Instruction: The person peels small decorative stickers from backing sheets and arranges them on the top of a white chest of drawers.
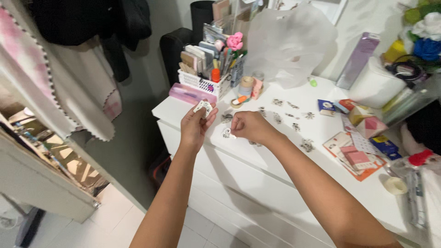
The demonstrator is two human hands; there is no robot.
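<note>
The left hand (195, 124) pinches a small stack of stickers (203, 108) at its fingertips, long axis tilted up-right; the right hand (250, 127) grasps one small sticker (226, 133) below its fingers, touching the white dresser top (321, 151)

Small cutouts (294, 115) lie scattered on the dresser top (275, 151), basket (202, 82) behind.
</note>
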